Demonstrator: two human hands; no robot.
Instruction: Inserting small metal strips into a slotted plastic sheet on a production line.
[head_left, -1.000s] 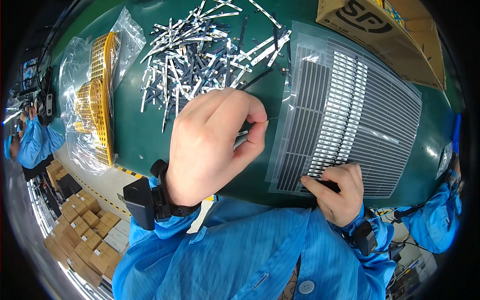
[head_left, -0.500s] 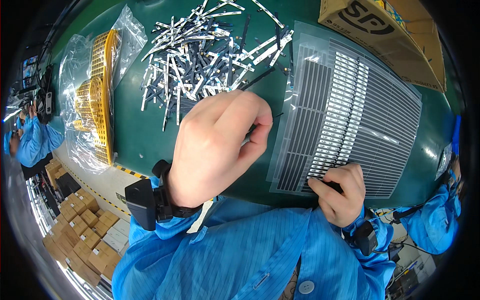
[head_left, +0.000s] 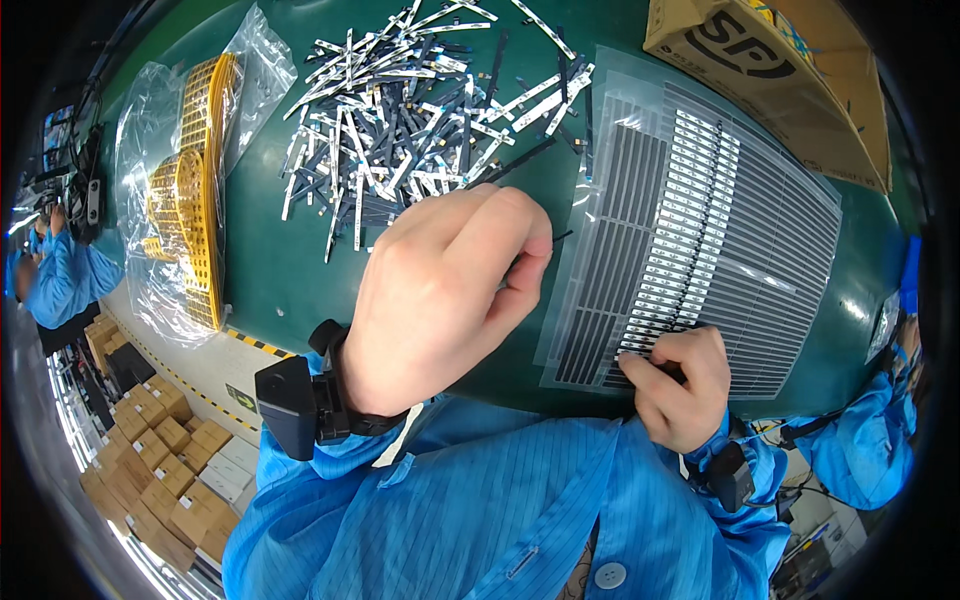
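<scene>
We can't see the left hand (head_left: 440, 300) fingertips, curled under the knuckles; only a thin dark strip end (head_left: 563, 237) pokes out. The right hand (head_left: 680, 385) covers the slotted tray (head_left: 780, 270) near edge and whatever it pinches. Cardboard box (head_left: 790, 80) is cut off at the top.

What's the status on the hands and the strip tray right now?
Left hand pinching a thin dark strip. Right hand pressing strips at ribbed tray edge. Nothing blocking.
</scene>
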